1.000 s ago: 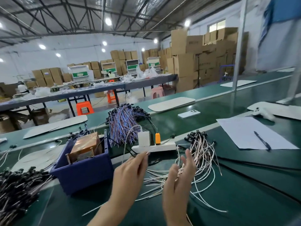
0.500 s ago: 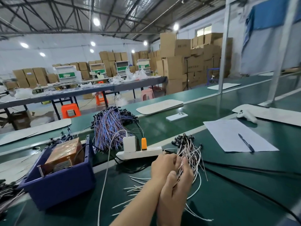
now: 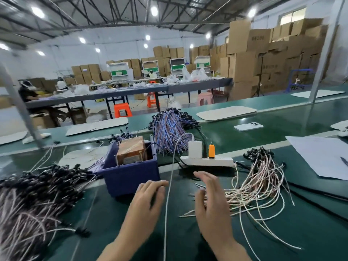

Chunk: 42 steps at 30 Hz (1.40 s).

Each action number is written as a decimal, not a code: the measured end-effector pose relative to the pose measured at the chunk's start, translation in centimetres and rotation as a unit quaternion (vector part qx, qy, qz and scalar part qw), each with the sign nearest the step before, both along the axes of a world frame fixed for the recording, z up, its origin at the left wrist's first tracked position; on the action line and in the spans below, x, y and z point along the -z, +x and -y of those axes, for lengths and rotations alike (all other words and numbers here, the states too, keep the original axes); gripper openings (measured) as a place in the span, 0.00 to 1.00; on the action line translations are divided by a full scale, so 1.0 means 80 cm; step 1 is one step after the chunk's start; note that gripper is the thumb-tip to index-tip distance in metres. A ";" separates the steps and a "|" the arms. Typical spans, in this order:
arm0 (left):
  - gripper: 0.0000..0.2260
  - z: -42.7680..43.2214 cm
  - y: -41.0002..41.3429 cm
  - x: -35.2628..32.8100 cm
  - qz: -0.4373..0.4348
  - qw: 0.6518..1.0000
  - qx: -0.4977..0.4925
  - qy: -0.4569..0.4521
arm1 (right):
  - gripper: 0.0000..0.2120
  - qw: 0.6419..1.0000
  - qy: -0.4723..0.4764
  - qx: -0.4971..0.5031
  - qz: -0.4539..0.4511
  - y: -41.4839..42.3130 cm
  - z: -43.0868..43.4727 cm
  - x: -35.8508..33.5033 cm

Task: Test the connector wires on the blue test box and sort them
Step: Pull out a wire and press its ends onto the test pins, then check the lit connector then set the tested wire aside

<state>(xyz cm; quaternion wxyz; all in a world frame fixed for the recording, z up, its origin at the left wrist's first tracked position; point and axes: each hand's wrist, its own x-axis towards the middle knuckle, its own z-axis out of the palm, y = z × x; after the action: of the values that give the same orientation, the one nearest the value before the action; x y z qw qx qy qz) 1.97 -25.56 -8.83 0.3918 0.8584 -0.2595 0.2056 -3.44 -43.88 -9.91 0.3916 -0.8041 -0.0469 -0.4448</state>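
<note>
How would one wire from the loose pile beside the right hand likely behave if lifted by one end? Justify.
Probably floppy: the wires lie in loose curves on the table. Likely light, being thin. It may snag neighbours, since strands cross and tangle.
</note>
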 end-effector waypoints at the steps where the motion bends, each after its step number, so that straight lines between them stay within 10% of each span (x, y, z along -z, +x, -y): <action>1: 0.11 -0.027 -0.001 0.006 -0.003 0.999 -0.032 -0.014 | 0.18 0.999 -0.031 -0.020 -0.037 0.003 -0.023 0.000; 8: 0.11 -0.118 0.009 0.020 -0.020 0.970 -0.236 -0.053 | 0.16 0.967 -0.209 -0.138 -0.043 0.023 -0.127 -0.005; 25: 0.17 -0.155 -0.004 0.007 -0.142 0.830 -0.479 0.247 | 0.13 0.973 -0.097 -0.148 -0.145 0.056 -0.158 0.017; 35: 0.08 -0.139 -0.009 -0.004 -0.011 0.944 -0.327 -0.047 | 0.20 0.944 0.171 -0.211 -0.187 0.053 -0.152 0.009; 42: 0.10 -0.062 -0.050 0.003 -0.039 0.976 -0.018 -0.213 | 0.18 0.760 0.445 -0.391 -0.266 0.052 -0.143 -0.007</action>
<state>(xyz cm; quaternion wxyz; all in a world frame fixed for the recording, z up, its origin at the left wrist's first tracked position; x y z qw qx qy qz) -2.03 -20.61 -9.05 0.5715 0.7673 -0.1786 0.2296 0.69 -32.43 -9.37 0.8424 -0.5366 -0.0481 0.0078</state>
